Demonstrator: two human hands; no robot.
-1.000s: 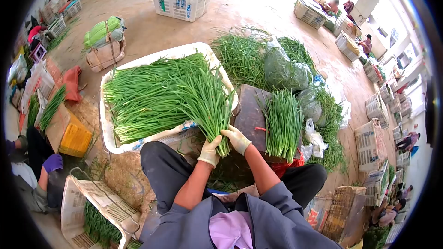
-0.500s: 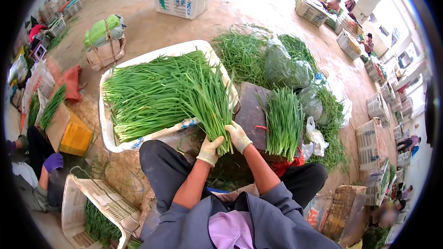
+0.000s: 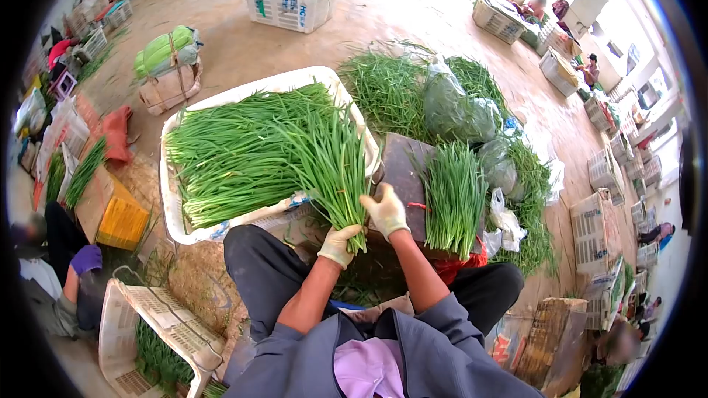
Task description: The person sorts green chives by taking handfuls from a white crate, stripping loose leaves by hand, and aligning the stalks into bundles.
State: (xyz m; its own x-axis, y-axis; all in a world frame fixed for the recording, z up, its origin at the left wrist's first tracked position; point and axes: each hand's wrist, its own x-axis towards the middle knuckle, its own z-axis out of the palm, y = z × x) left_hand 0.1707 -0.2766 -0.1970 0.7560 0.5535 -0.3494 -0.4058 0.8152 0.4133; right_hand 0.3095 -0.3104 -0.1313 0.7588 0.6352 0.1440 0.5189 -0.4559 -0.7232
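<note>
My left hand [image 3: 339,246], in a pale glove, is wrapped round the stem ends of a bunch of chives [image 3: 335,169]. The leafy tops of the bunch lean over the right end of a white crate [image 3: 171,210] filled with more chives [image 3: 243,147]. My right hand [image 3: 386,211], also gloved, is just right of the stems, its thumb and fingers apart. Beside it, a dark block-like stand [image 3: 404,166] carries another pile of chives [image 3: 453,199] and a small red strip [image 3: 417,206].
Loose greens [image 3: 380,92] and stuffed plastic bags [image 3: 457,107] lie beyond the stand. A tipped white crate [image 3: 166,317] is at lower left, near another person's purple-gloved hand [image 3: 86,259]. A full crate [image 3: 291,7] and a strapped bundle [image 3: 168,66] stand farther off.
My right hand has come off the stems and shifted slightly up and right, its fingers opening. My left hand still grips the bunch, which has tilted a little.
</note>
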